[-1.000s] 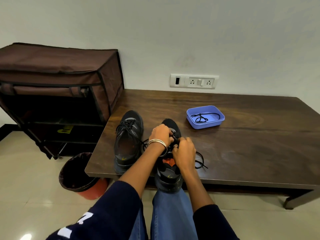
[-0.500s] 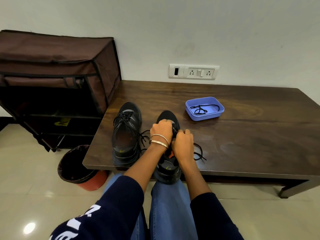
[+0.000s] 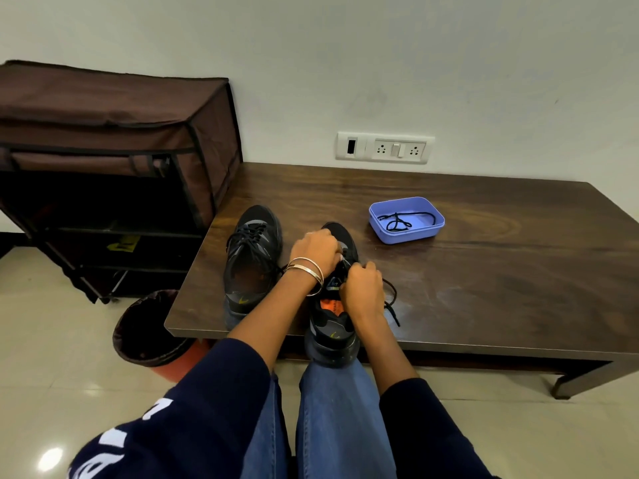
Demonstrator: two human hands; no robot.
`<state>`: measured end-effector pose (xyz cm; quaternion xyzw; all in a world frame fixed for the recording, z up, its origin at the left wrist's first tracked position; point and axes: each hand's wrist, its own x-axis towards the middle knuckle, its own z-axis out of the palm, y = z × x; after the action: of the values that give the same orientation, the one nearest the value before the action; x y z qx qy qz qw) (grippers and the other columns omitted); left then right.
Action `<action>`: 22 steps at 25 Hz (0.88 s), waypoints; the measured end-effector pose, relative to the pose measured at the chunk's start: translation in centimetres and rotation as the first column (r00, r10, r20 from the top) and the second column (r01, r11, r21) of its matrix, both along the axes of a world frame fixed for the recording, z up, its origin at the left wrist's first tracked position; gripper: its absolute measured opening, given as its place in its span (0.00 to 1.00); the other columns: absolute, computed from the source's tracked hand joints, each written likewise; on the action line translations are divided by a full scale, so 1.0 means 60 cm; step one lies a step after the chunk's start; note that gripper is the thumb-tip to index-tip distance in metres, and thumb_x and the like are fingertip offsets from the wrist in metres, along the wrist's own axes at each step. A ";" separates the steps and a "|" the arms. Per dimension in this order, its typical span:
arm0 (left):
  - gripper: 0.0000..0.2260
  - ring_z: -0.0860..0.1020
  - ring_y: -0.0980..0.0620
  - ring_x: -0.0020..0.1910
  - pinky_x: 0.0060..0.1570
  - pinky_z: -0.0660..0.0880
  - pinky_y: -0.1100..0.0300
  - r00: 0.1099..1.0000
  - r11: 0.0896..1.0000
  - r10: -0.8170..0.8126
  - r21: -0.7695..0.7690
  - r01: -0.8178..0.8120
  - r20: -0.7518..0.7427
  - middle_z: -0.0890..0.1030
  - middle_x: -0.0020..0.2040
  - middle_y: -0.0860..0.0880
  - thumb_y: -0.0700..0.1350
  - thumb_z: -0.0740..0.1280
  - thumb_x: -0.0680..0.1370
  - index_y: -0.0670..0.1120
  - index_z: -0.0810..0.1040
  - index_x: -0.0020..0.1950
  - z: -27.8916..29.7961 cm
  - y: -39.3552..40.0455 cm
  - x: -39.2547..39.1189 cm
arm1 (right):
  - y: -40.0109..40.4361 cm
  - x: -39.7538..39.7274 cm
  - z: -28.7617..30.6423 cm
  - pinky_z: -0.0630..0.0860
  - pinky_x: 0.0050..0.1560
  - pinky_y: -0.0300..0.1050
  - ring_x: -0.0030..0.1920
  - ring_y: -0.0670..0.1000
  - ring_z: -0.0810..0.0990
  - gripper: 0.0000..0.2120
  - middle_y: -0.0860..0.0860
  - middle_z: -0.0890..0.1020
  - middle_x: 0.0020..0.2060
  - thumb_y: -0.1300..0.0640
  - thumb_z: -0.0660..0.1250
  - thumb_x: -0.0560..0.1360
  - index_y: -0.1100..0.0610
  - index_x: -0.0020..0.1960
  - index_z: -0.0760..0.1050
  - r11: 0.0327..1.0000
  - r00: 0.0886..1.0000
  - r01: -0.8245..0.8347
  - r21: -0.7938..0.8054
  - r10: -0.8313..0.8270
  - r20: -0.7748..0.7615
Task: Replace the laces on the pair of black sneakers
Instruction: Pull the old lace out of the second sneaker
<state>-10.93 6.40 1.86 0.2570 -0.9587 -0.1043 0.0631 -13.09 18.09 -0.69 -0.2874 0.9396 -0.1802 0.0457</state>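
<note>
a brown fabric shoe rack (image 3: 114,160) stands left of your dark wooden table (image 3: 484,278), a lined waste bin (image 3: 152,330) sits on the floor beneath the table's near-left corner, and a wall socket panel (image 3: 384,147) is mounted behind. a lilac plastic tray (image 3: 407,219) holding a loose black lace (image 3: 397,221) rests well apart from the shoes, to their right. the left sneaker (image 3: 250,261) sits laced and untouched near the front edge. just beside it is the right sneaker (image 3: 333,305) — its heel overhangs the edge above your knees. your left hand (image 3: 316,248) curls over its eyelets; your right hand (image 3: 363,288) pinches its black shoelace (image 3: 390,305) at the tongue — your knuckles hide the left fingertips, so you cannot tell their grip.
</note>
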 end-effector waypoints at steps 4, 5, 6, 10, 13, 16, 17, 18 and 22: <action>0.13 0.77 0.36 0.55 0.51 0.76 0.47 0.983 0.996 0.077 0.040 -0.085 0.167 0.78 0.57 0.39 0.44 0.67 0.77 0.41 0.78 0.60 0.022 0.015 -0.015 | 0.002 0.002 0.004 0.75 0.51 0.52 0.57 0.62 0.75 0.12 0.61 0.72 0.59 0.63 0.63 0.77 0.66 0.59 0.73 1.000 1.000 0.004 -0.014 -0.004 0.004; 0.13 0.76 0.35 0.57 0.51 0.75 0.47 0.981 0.996 0.091 -0.010 -0.091 0.173 0.76 0.59 0.38 0.42 0.66 0.78 0.39 0.76 0.61 0.029 0.023 -0.016 | 0.002 0.003 0.005 0.75 0.51 0.52 0.57 0.62 0.75 0.12 0.61 0.73 0.59 0.63 0.63 0.77 0.66 0.59 0.73 1.000 1.000 0.007 -0.017 -0.007 0.004; 0.13 0.75 0.34 0.58 0.52 0.74 0.46 0.981 0.994 0.097 -0.069 -0.087 0.168 0.75 0.60 0.37 0.40 0.65 0.78 0.38 0.74 0.62 0.033 0.031 -0.016 | 0.002 0.003 0.004 0.76 0.50 0.53 0.57 0.62 0.75 0.12 0.61 0.73 0.59 0.64 0.62 0.77 0.66 0.59 0.73 1.000 1.000 0.010 -0.019 -0.010 0.000; 0.13 0.75 0.35 0.58 0.51 0.74 0.46 0.988 0.989 -0.002 -0.146 0.024 0.154 0.73 0.61 0.38 0.36 0.58 0.80 0.37 0.72 0.64 0.025 0.049 -0.010 | 0.000 0.003 0.004 0.76 0.49 0.53 0.57 0.61 0.76 0.11 0.61 0.73 0.59 0.63 0.61 0.78 0.65 0.59 0.73 1.000 1.000 0.022 0.008 -0.022 -0.015; 0.13 0.75 0.38 0.61 0.53 0.74 0.47 0.927 0.929 0.361 0.125 -0.348 -0.099 0.71 0.62 0.40 0.39 0.55 0.82 0.36 0.70 0.63 0.012 0.021 -0.002 | -0.001 0.005 0.005 0.76 0.51 0.52 0.58 0.61 0.75 0.12 0.61 0.73 0.59 0.62 0.61 0.79 0.65 0.60 0.73 0.999 1.000 0.021 0.040 -0.021 -0.012; 0.14 0.74 0.38 0.62 0.56 0.73 0.46 0.666 0.677 0.714 0.452 -0.580 -0.214 0.73 0.62 0.37 0.40 0.56 0.82 0.34 0.70 0.63 0.022 -0.018 0.026 | -0.003 0.005 0.004 0.76 0.50 0.52 0.58 0.61 0.75 0.12 0.60 0.73 0.59 0.62 0.63 0.78 0.64 0.61 0.73 0.998 0.999 0.031 0.054 -0.030 -0.012; 0.13 0.75 0.38 0.60 0.55 0.73 0.46 0.672 0.696 0.699 0.451 -0.559 -0.244 0.73 0.62 0.37 0.40 0.57 0.82 0.35 0.70 0.63 0.023 -0.025 0.034 | -0.004 0.006 0.003 0.76 0.50 0.51 0.57 0.61 0.75 0.12 0.60 0.73 0.59 0.62 0.63 0.78 0.64 0.60 0.73 0.998 0.999 0.031 0.057 -0.030 -0.013; 0.13 0.75 0.37 0.59 0.54 0.72 0.47 0.712 0.758 0.636 0.414 -0.504 -0.298 0.73 0.62 0.38 0.41 0.58 0.81 0.38 0.71 0.63 0.024 -0.027 0.042 | -0.005 0.005 0.002 0.77 0.50 0.51 0.57 0.60 0.75 0.12 0.60 0.73 0.59 0.63 0.63 0.78 0.64 0.61 0.73 0.998 0.999 0.030 0.056 -0.030 -0.013; 0.12 0.70 0.43 0.60 0.55 0.71 0.48 0.928 0.982 0.186 0.080 -0.170 -0.323 0.73 0.60 0.47 0.48 0.63 0.78 0.51 0.79 0.59 0.019 -0.007 0.032 | -0.004 0.004 0.003 0.76 0.51 0.51 0.59 0.60 0.75 0.13 0.60 0.72 0.60 0.62 0.63 0.79 0.64 0.62 0.73 0.998 1.000 0.027 0.051 -0.026 -0.009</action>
<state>-8.98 5.95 2.97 0.3233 -0.9045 -0.1637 0.2248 -12.84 17.82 -0.49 -0.2743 0.9478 -0.1554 0.0469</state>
